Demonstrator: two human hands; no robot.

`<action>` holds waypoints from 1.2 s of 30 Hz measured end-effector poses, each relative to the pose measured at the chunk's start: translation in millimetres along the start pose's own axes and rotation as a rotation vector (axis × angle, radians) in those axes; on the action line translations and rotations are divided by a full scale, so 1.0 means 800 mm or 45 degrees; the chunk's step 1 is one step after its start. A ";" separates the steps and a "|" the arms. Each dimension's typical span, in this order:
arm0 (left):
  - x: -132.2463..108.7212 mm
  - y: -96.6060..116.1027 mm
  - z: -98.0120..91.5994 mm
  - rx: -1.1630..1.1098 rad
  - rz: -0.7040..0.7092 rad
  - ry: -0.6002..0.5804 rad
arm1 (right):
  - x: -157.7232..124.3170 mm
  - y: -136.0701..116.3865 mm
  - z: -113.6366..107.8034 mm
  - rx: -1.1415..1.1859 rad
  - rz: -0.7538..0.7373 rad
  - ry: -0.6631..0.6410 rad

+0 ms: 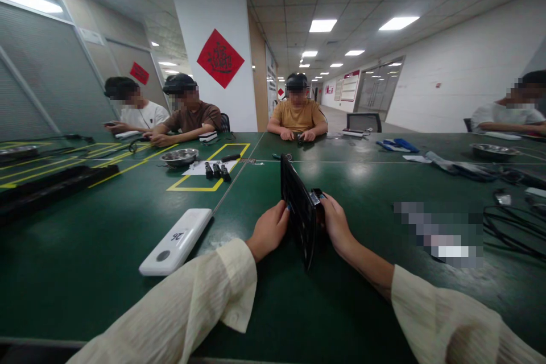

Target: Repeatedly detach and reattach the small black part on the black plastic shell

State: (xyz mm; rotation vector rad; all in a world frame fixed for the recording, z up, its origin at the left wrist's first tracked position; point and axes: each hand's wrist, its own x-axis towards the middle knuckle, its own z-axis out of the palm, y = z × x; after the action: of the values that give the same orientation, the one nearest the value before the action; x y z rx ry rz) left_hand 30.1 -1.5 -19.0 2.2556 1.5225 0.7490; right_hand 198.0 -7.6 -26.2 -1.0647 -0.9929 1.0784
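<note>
Black and glossy, a flat panel (pixel 298 210) stood on edge in front of the wearer, between both hands at the centre of the view; whether its lower edge met the green tabletop (pixel 350 318) could not be told. With the panel as the middle of the dial and twelve pointing away, the left hand (pixel 269 226) lay at eight o'clock, its grip clamped on the panel, thumb against the near face. At four o'clock, the right hand (pixel 336 224) had its grip closed round a silver-and-black piece (pixel 316 197) beside the panel's far face; some of its fingers were hidden. A white slab (pixel 187 242) marked 26 lay at nine o'clock. Towards ten o'clock, three small black pieces (pixel 216 171) stood on white paper (pixel 194 168), with a metal bowl (pixel 181 163) just beyond. Black cables (pixel 512 239) lay at three o'clock, and a person in a mustard shirt (pixel 297 116) sat at twelve.
</note>
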 end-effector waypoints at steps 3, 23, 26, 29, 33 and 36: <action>-0.002 0.002 -0.001 0.022 0.007 -0.022 | 0.000 0.001 -0.001 -0.006 0.007 0.001; 0.001 -0.002 0.002 0.048 0.034 0.000 | 0.002 0.004 0.000 -0.001 -0.002 0.016; -0.001 0.000 0.001 0.073 0.031 -0.014 | 0.003 0.004 -0.001 0.005 0.007 0.024; -0.002 0.001 0.000 0.069 0.047 -0.018 | 0.005 0.008 -0.003 0.024 0.003 0.007; -0.001 0.000 0.001 0.059 0.058 -0.014 | 0.006 0.010 -0.004 0.015 -0.003 -0.005; 0.000 -0.002 0.004 0.089 0.027 0.008 | 0.003 0.006 -0.003 -0.004 0.000 0.005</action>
State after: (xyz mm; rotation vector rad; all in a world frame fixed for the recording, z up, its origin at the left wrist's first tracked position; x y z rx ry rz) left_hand 30.5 -0.6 -22.2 2.3252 1.5531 0.7200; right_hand 200.1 -4.8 -31.0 -1.0689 -0.9915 1.0749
